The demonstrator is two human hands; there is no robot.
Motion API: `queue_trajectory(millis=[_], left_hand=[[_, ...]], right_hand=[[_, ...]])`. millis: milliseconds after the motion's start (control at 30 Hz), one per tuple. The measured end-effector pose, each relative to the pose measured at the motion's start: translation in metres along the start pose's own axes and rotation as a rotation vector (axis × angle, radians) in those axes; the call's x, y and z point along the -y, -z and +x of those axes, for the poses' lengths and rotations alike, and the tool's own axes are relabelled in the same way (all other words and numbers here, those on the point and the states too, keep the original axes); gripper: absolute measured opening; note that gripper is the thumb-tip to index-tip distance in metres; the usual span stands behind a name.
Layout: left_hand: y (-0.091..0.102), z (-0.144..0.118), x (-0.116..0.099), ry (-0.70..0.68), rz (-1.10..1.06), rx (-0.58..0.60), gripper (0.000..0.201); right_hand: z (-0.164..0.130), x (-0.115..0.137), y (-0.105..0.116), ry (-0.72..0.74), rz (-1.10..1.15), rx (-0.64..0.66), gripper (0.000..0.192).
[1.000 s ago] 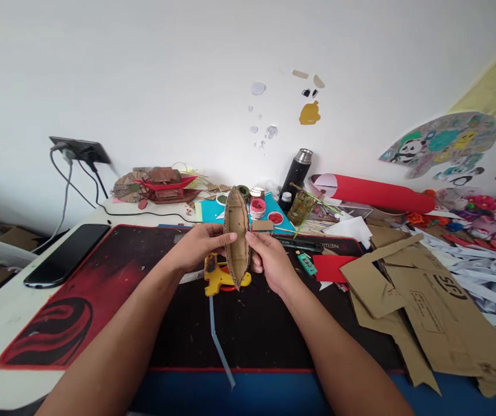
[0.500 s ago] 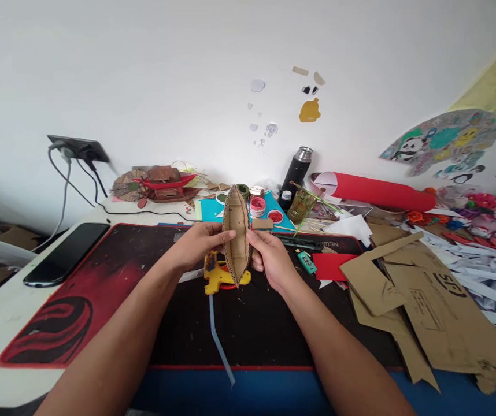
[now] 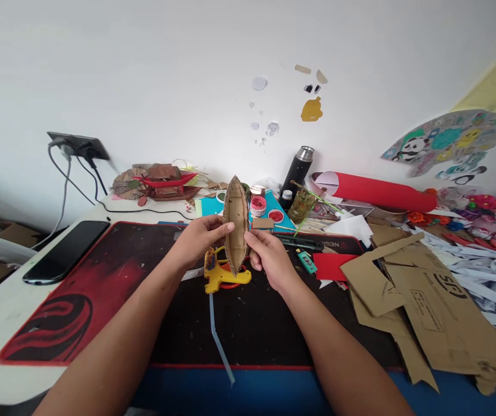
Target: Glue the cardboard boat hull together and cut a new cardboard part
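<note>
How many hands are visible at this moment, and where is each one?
2. The left hand holds the left edge of the boat-shaped cardboard piece; the right hand pinches its right edge. Some fingers are partly hidden, but no other hand shows.

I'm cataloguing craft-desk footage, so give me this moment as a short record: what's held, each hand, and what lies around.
Held: boat-shaped cardboard piece, upended, hollow side toward the camera
Left hand: grips its left edge, thumb over the hollow
Right hand: pinches its right edge
Below: yellow glue gun on a dark mat, partly hidden by the piece; bluish stick trailing toward the mat's near edge
Behind: pink-red paint pot, black flask
Far left: phone
Right: red paper, flat cardboard
</note>
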State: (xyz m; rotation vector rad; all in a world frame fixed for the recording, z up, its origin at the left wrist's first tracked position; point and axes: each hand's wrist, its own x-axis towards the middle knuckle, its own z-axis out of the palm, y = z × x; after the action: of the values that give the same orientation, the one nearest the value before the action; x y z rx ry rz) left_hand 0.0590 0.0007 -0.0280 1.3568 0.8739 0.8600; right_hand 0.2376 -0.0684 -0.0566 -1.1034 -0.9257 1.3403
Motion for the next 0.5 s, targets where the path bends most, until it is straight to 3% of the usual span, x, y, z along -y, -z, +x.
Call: queue_trajectory(millis=[133,500], left_hand=[[0.0037,-0.0007,0.0003,0.037,0.032,0.104,0.048],[0.0069,-0.0027,-0.0041,0.03,0.071,0.143,0.041]], right_hand=[[0.0014,0.0003,0.0031,-0.003,0.019,-0.014,0.046],[0.0009,0.0022,0.0047,-0.015,0.009,-0.001,0.05]])
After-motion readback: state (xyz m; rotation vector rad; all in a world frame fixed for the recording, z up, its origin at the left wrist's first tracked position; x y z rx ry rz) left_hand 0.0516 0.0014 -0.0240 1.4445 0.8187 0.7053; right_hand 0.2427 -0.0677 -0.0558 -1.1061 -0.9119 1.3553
